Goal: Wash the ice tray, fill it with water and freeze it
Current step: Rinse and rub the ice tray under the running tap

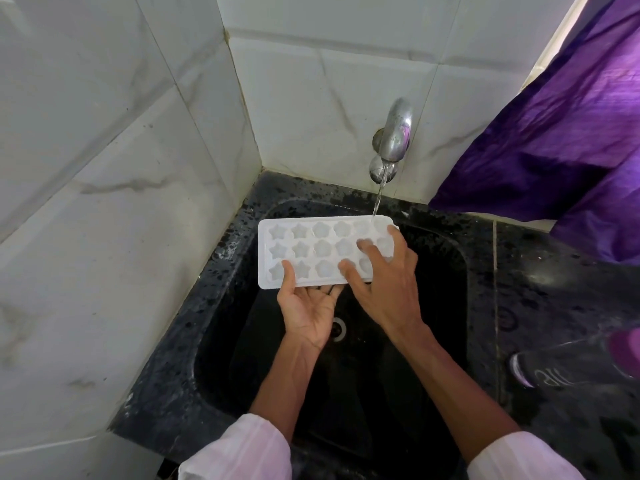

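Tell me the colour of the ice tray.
White ice tray, seen best in the head view.

White marble-look wall tiles (104, 133) left of and behind the grip meet in a corner, black speckled stone counter (540, 271) with sunken black sink (446, 306) under the grip, chrome wall tap (394, 140) just behind it, purple curtain (554, 133) up right, soft even light.

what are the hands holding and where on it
The ice tray. The left hand grips its near long edge, thumb on top; the right hand rests spread fingers on its right end.
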The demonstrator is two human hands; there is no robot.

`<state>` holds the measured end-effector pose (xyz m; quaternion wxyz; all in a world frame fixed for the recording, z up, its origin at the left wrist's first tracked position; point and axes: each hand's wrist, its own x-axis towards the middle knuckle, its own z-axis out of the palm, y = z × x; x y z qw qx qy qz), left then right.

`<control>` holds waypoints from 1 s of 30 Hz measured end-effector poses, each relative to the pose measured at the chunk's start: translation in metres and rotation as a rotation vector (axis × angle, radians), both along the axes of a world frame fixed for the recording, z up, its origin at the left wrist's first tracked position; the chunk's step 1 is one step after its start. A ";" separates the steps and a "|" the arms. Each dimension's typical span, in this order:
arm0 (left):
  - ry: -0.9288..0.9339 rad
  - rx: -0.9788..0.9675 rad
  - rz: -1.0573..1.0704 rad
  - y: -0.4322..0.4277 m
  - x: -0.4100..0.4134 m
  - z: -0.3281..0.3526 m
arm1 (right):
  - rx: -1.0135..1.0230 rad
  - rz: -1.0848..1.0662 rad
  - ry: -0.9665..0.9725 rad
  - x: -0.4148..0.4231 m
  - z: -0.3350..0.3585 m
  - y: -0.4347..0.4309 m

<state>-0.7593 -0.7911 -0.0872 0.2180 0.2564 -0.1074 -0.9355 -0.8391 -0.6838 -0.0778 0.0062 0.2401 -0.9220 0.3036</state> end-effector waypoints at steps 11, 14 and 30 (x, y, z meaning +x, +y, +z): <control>-0.043 0.069 0.066 0.009 -0.002 0.004 | -0.004 -0.059 0.018 0.010 -0.006 0.003; -0.027 0.069 0.048 0.010 0.003 0.001 | 0.024 -0.023 0.055 0.009 -0.007 0.005; -0.010 -0.012 0.035 0.002 -0.006 0.007 | -0.015 0.049 -0.068 -0.021 -0.003 -0.007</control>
